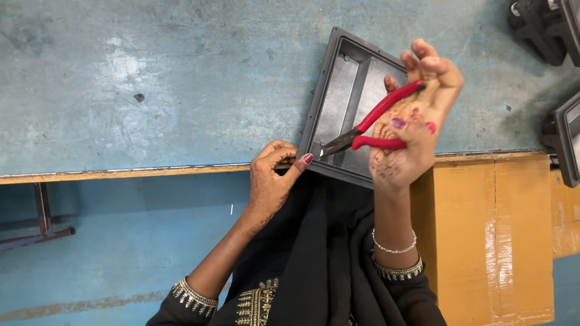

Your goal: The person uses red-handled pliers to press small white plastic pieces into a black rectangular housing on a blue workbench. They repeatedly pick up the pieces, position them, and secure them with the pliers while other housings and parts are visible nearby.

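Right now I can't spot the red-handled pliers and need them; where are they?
In the head view, right of centre: the red-handled pliers are gripped in the right hand, tips pointing to the left hand over the grey metal tray.

The left hand (273, 175) sits at frame centre, fingers curled and thumb pressed forward in a pinch, forearm running down to lower left, while the right hand (417, 121) is raised at upper right, palm toward the camera, fingers closed in a grip, forearm upright below it.
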